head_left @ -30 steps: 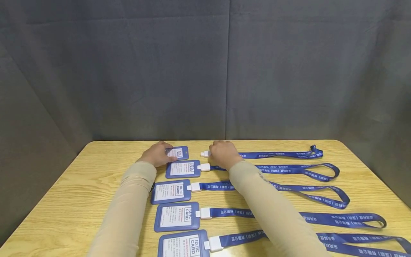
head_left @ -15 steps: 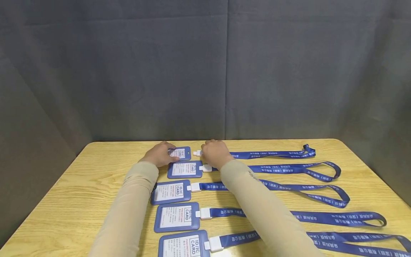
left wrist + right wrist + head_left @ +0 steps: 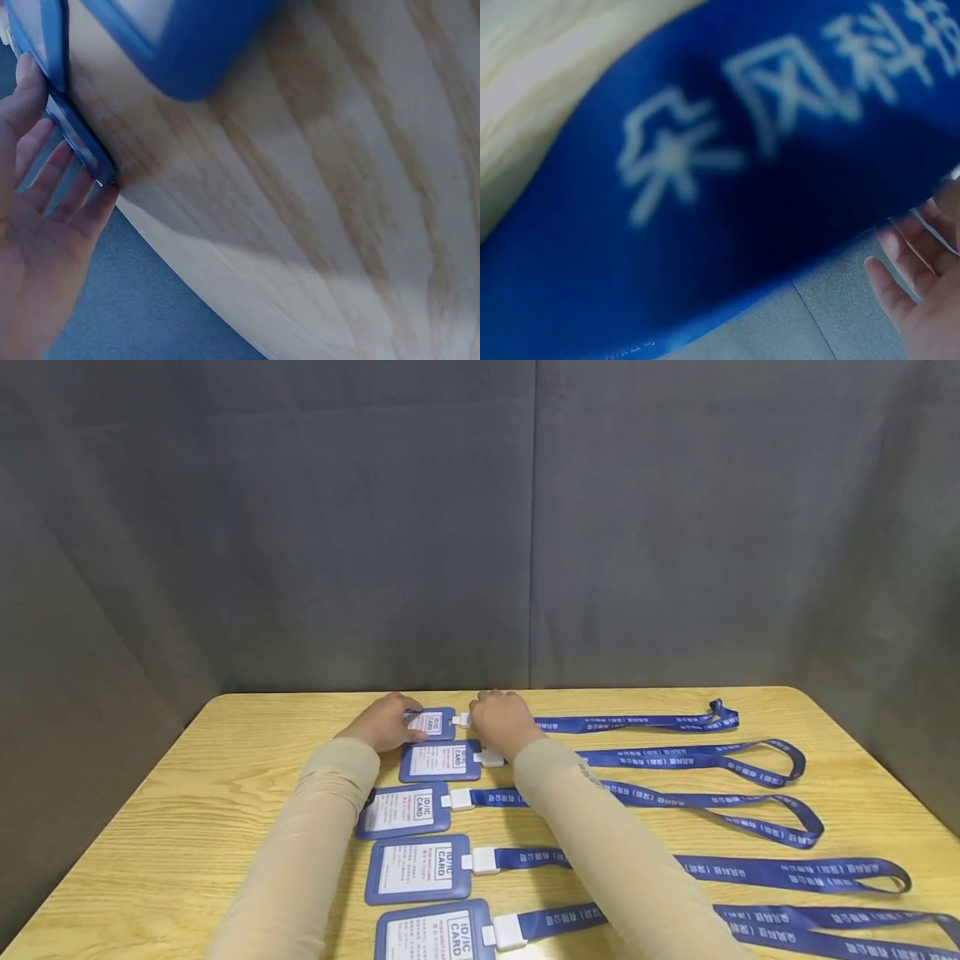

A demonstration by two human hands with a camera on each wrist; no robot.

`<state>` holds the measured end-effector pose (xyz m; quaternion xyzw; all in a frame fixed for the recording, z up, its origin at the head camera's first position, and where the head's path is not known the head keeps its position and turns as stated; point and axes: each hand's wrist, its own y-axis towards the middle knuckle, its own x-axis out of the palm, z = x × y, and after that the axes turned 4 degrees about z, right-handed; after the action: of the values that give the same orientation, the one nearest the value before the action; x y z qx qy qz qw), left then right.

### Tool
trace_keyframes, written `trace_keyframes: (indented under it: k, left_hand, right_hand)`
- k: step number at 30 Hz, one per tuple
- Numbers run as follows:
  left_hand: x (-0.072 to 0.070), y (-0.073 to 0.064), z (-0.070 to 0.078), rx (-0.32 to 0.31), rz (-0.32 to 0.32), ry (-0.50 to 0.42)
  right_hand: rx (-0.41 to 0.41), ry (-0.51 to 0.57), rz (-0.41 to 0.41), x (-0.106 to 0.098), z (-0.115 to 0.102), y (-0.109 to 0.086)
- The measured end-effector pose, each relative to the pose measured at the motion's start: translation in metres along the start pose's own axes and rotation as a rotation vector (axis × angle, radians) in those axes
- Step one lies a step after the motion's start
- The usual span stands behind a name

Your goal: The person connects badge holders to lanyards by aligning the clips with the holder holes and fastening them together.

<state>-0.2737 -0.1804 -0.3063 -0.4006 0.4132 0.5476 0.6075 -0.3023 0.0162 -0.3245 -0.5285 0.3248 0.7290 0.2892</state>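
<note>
At the far end of a row of card holders, my left hand (image 3: 381,723) grips a blue ID card holder (image 3: 432,724) between thumb and fingers. In the left wrist view, the fingers of the left hand (image 3: 52,202) lie along the edge of this holder (image 3: 84,146). My right hand (image 3: 501,720) pinches the white clip (image 3: 464,720) of a blue lanyard (image 3: 592,724); its fingertips are mostly hidden in the head view. The clip's narrow tip overlaps the holder's slotted end. Blurred lanyard strap (image 3: 705,150) fills much of the right wrist view, beside the right hand (image 3: 922,281).
Nearer to me lie several blue holders with lanyards attached, including a second holder (image 3: 440,761), a third holder (image 3: 405,810) and a fourth holder (image 3: 418,868). Their straps stretch right across the wooden table (image 3: 187,793). A grey curtain (image 3: 375,527) hangs behind the table's far edge.
The left hand has moved right with the holder, and the right hand left with the clip. The gap between holder and clip has closed. The second holder has shifted slightly right.
</note>
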Motion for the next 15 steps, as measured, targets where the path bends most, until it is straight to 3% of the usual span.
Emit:
trace_keyframes:
  k: [9, 15]
  left_hand:
    - [0.013, 0.009, 0.003, -0.019, 0.067, -0.059]
    - [0.015, 0.005, 0.005, -0.057, 0.089, -0.056]
  right_hand:
    - [0.061, 0.052, 0.021, 0.009, 0.003, 0.001]
    - [0.064, 0.064, 0.024, 0.010, -0.004, 0.004]
